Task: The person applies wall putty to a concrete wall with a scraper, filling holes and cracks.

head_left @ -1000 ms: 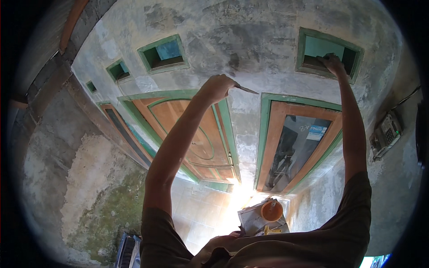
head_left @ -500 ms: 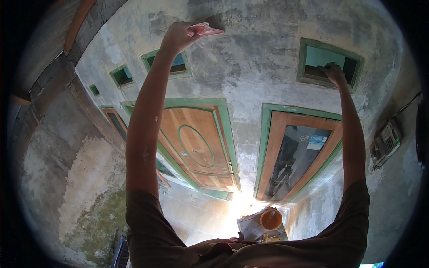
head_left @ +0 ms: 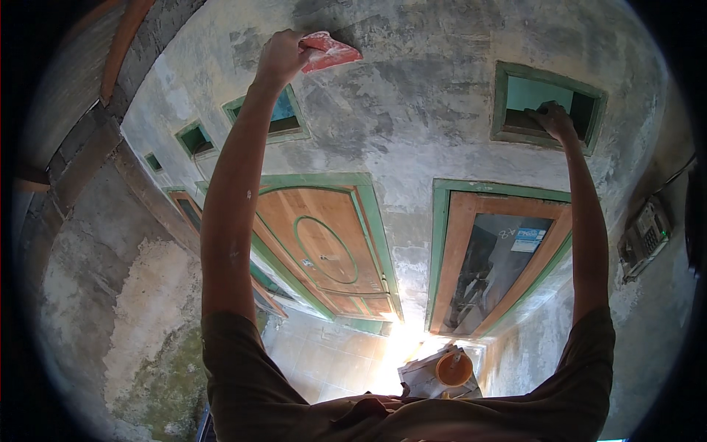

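My left hand (head_left: 280, 59) is raised high on the left, closed around a red scraper (head_left: 328, 53) with pale smears on its flat blade. The scraper's far edge is at the grey, patchy plastered wall (head_left: 420, 81); whether it touches cannot be made out. On the right, my right hand (head_left: 552, 120) reaches up to a small green-framed vent opening (head_left: 502, 99). Its fingers are bent over the opening's lower ledge, gripping it. Both arms are stretched upward.
Below the openings are a wooden door (head_left: 324, 247) in a green frame and a wood-framed window (head_left: 501, 254). An orange bucket (head_left: 454, 368) stands on a board low in front of me. A meter box (head_left: 645, 237) hangs on the right wall.
The scraper has tilted so more of its flat red face shows, and my left hand has shifted slightly left and up. My right hand keeps its hold. The view has moved a little.
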Tool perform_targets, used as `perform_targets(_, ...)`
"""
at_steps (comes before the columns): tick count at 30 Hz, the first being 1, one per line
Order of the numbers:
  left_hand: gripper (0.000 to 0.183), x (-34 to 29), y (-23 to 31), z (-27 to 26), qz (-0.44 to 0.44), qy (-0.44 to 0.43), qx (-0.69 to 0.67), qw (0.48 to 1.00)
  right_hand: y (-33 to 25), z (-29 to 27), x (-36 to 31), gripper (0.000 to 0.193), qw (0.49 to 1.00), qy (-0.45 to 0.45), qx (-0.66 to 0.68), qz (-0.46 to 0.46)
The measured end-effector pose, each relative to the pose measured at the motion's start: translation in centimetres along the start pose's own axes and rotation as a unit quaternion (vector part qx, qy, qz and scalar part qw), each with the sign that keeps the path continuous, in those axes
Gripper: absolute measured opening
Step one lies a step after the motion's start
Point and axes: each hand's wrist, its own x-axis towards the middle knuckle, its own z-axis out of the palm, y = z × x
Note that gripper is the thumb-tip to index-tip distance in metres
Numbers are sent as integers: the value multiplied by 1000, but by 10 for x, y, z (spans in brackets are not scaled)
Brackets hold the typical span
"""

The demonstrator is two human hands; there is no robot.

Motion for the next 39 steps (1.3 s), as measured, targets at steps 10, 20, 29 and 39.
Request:
perform_targets(10, 25, 26, 4, 11, 30, 91, 232, 968, -9, 0, 2, 56, 999, 8, 33, 16)
perform_targets(20, 27, 6, -31, -20, -10, 181, 153, 971, -9, -4, 0, 59, 1000, -14, 17, 0)
perform_targets(29, 46, -99, 47, 68, -14, 228, 35, 973, 3, 4, 1, 57, 998, 51, 33, -27)
perform_targets(39, 19, -262, 124, 53, -248, -59, -162, 953, 96, 35, 74, 53, 991, -14, -35, -129)
